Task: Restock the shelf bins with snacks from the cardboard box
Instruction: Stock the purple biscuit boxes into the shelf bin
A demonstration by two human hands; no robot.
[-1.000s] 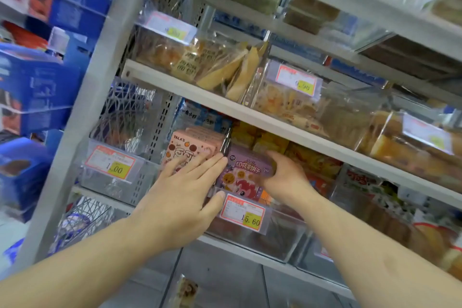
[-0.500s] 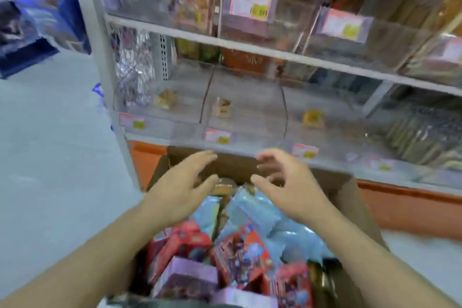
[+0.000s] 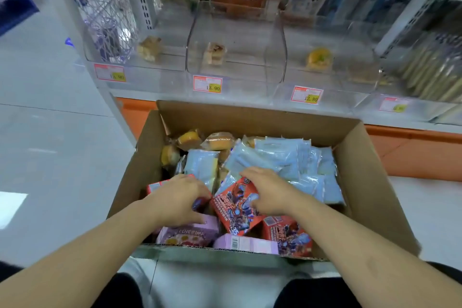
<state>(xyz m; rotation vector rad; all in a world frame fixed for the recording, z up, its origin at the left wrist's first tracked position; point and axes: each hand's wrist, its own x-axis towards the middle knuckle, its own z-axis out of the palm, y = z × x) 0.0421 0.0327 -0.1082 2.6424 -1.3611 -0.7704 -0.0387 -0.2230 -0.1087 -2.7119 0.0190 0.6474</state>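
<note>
Both hands are down in the cardboard box (image 3: pixel 370 182) now, digging for stock. The box sits on the floor, its far wall just in front of the bottom shelf, and it's packed: pale blue packets (image 3: pixel 282 155) heaped toward the far right corner, wrapped cakes (image 3: pixel 217 140) along the far wall, purple boxes (image 3: pixel 190 234) against the near wall.

Here's the danger: the red snack boxes (image 3: pixel 236 204) are propped at angles on loose packets, nothing lying flat. A careless pull could tip one sideways and drag its neighbours along, or squash the soft cakes beneath. And the shelf bins (image 3: pixel 235 40) above are close to bare, one sample item in each, with separate price tags (image 3: pixel 207 84), so whatever comes out must match the right bin. Grab the wrong product and it lands behind the wrong price.

Left hand (image 3: pixel 178 199), palm down, fingers curled over a red box near the box's left wall, thumb against the purple box below; whether it truly grips, I can't tell. Right hand (image 3: pixel 266 191), palm down, fingers spread fairly wide and resting across the tilted red box in the middle, holding nothing yet. Both forearms reach in over the near wall.
</note>
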